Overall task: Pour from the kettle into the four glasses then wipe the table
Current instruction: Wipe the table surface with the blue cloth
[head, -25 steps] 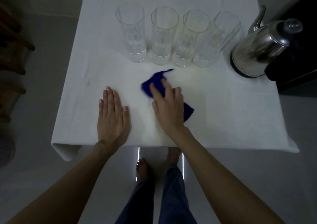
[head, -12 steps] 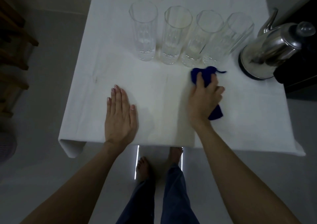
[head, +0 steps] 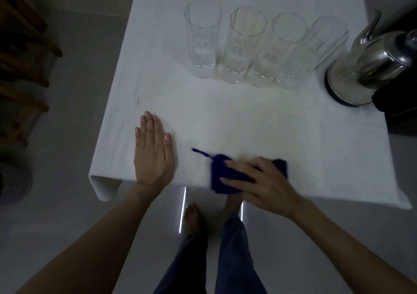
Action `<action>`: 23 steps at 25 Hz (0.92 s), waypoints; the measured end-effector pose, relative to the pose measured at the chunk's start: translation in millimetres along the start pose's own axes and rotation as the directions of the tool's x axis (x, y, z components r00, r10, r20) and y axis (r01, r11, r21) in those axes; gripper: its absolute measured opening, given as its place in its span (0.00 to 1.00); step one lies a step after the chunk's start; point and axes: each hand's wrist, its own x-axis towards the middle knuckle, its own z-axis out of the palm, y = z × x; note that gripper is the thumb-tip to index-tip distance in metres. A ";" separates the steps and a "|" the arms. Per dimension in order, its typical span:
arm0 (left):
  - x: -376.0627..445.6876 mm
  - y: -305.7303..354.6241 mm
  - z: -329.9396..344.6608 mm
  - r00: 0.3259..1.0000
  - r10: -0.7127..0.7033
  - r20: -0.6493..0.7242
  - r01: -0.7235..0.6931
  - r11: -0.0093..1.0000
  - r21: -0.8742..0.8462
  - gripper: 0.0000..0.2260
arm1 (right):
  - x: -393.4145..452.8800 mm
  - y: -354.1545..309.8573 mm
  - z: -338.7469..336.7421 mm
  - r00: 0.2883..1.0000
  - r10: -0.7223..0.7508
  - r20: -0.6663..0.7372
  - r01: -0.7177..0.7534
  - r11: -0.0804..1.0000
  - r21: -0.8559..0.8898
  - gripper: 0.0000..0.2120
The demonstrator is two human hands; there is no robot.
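Near the front edge of the surface (head: 259,122), the right hand (head: 261,183) now presses the blue cloth (head: 225,176) flat under straight fingers, having swept back from beside the kettle (head: 361,72) half a second ago, so wiping looks well under way. The left hand (head: 153,154) stays flat and empty on the white covering. The cloth is bunched, dark blue and blurred, a loose thread trailing left; the four glasses (head: 261,52) stand in a row behind.

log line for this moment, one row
phase: wiping | right hand: presses blue cloth at near table edge | left hand: flat on table
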 end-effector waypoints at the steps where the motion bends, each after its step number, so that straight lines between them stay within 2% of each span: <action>1: 0.1 1.5 0.5 1.000 0.003 -0.002 -0.003 1.000 0.015 0.27 | -19.8 14.4 -10.7 0.999 0.042 -0.012 -0.043 0.998 -0.053 0.20; 3: 0.3 3.4 1.8 1.000 0.013 -0.012 -0.012 0.999 0.048 0.27 | -36.2 38.6 -22.8 0.951 0.281 -0.126 -0.292 0.953 -0.082 0.21; 4: 0.2 3.5 2.7 1.000 0.015 -0.015 -0.014 0.998 0.060 0.27 | -30.9 46.0 -21.2 0.865 0.455 -0.212 -0.477 0.876 -0.067 0.21; 6: -0.4 3.0 3.8 1.000 0.016 -0.014 -0.015 0.997 0.071 0.27 | 6.4 46.8 -6.0 0.561 0.741 -0.369 -0.795 0.607 0.011 0.23; 7: -0.5 2.5 3.9 1.000 0.016 -0.014 -0.015 0.997 0.072 0.27 | 35.4 42.8 4.8 0.421 0.814 -0.401 -0.875 0.482 0.058 0.22; 8: -0.3 1.9 3.9 1.000 0.016 -0.013 -0.015 0.998 0.068 0.27 | 67.4 36.4 14.1 0.338 0.852 -0.401 -0.905 0.411 0.110 0.22; 9: -0.3 1.3 3.5 1.000 0.014 -0.011 -0.014 0.998 0.059 0.27 | 97.9 28.8 21.6 0.323 0.862 -0.391 -0.902 0.405 0.150 0.22; 10: 0.0 1.5 3.3 1.000 0.011 -0.008 -0.011 0.999 0.042 0.27 | 123.1 20.6 26.4 0.378 0.841 -0.388 -0.870 0.466 0.163 0.21; 11: 0.5 2.0 2.9 1.000 0.007 -0.006 -0.007 1.000 0.018 0.27 | 139.0 10.7 30.3 0.487 0.787 -0.378 -0.807 0.572 0.151 0.21; 12: 0.9 1.8 2.2 1.000 0.003 -0.003 -0.003 1.000 -0.012 0.27 | 144.6 -0.9 33.0 0.630 0.700 -0.336 -0.708 0.696 0.121 0.21; 13: 0.5 0.3 0.9 1.000 -0.001 0.005 0.001 0.999 -0.040 0.27 | 139.0 -13.3 34.2 0.779 0.569 -0.264 -0.565 0.819 0.097 0.21; 14: -0.1 -2.7 -1.4 1.000 -0.005 0.013 0.006 0.998 -0.058 0.27 | 125.0 -22.8 33.1 0.891 0.406 -0.202 -0.394 0.914 0.097 0.19; 15: -0.4 -7.8 -5.0 1.000 -0.013 0.018 0.014 0.998 -0.058 0.26 | 107.1 -25.8 29.3 0.953 0.257 -0.160 -0.240 0.963 0.122 0.17; 16: -1.8 -15.1 -9.4 0.999 -0.025 0.025 0.025 0.999 -0.036 0.26 | 86.6 -22.8 22.9 0.979 0.156 -0.133 -0.136 0.979 0.150 0.15; 17: -3.4 -23.3 -14.3 0.999 -0.030 0.037 0.030 1.000 0.000 0.26 | 67.5 -14.9 15.1 0.983 0.123 -0.134 -0.102 0.982 0.157 0.14; 18: -3.8 -29.8 -17.9 0.999 -0.022 0.047 0.020 0.999 0.037 0.26 | 53.2 -2.9 6.2 0.975 0.160 -0.155 -0.138 0.980 0.140 0.13; 19: -4.5 -34.6 -19.5 0.999 -0.003 0.052 0.000 0.998 0.070 0.27 | 43.7 10.0 -0.3 0.945 0.260 -0.198 -0.241 0.964 0.115 0.14; 20: -4.8 -37.1 -19.3 0.999 0.014 0.051 -0.018 0.995 0.095 0.27 | 41.2 22.3 -2.1 0.871 0.417 -0.260 -0.407 0.909 0.092 0.16; 22: -4.9 -36.2 -16.7 0.999 0.011 0.038 -0.015 0.993 0.117 0.27 | 63.0 38.4 4.0 0.590 0.723 -0.359 -0.735 0.665 0.131 0.19; 23: -4.9 -35.1 -15.4 0.999 0.004 0.035 -0.009 0.992 0.122 0.26 | 86.5 38.5 12.2 0.468 0.800 -0.376 -0.818 0.553 0.159 0.20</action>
